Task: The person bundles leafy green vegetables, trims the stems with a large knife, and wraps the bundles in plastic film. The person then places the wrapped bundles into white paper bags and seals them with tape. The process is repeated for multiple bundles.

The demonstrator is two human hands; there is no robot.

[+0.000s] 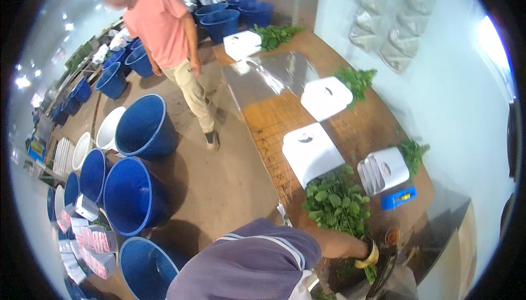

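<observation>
My left hand (368, 254) reaches over the near end of the wooden table at the lower right, with a yellow band about it. Green leaves (371, 274) show just below the fingers; whether they are gripped cannot be made out. My right hand is out of view. Beside my forearm lies a large bunch of leafy green stems (337, 201), its far end covered by a white printed sleeve (312, 152). Close by are a blue box with a yellow item (398, 198) and a small round orange-brown object (392, 236).
Wrapped bunches (326, 98) lie farther along the wooden table (263, 125), near a clear plastic sheet (271, 74). Blue tubs (127, 195) stand on the floor at left. A person in a pink shirt (158, 24) stands beyond the table. Clear pouches (404, 24) hang on the wall.
</observation>
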